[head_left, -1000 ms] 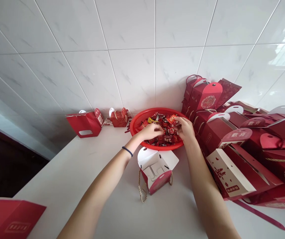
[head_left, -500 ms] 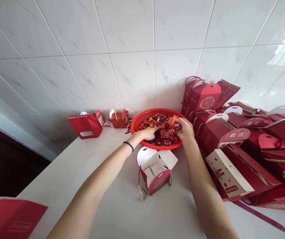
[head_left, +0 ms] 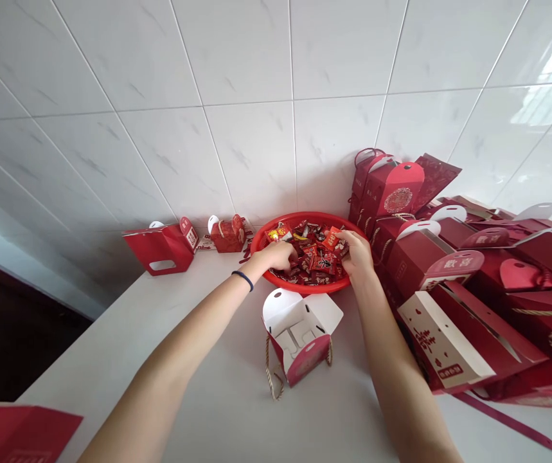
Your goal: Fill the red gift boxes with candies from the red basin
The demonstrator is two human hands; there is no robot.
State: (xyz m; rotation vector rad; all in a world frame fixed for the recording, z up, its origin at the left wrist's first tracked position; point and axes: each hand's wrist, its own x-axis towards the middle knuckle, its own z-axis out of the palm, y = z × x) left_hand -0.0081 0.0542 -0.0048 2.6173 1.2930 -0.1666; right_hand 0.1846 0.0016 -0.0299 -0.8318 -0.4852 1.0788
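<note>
A red plastic basket (head_left: 304, 287) holds many candies (head_left: 322, 262) in red, brown and yellow wrappers. My left hand (head_left: 279, 255), a dark band on its wrist, reaches into the basket's left side. Its fingers curl down among the candies and their tips are hidden. At the right side of the basket, my right hand (head_left: 358, 253) is closed on a wrapped candy (head_left: 334, 238), bright red-orange, between thumb and fingers. Just in front of the basket stands a gift box (head_left: 308, 357) with its white flaps spread, rope handles at its sides and no candy visible inside.
Red gift boxes (head_left: 449, 257) are piled along the right. A red box (head_left: 160, 247) and a smaller patterned box (head_left: 228, 235) stand by the tiled wall (head_left: 247, 148) at left. Another red box (head_left: 20, 434) lies at the lower left. A strap (head_left: 507, 421) lies at lower right.
My left hand has shifted left within the basket, and its fingers have curled in among the candies. My right hand stays at the right side with the red-orange candy. The view has shifted slightly.
</note>
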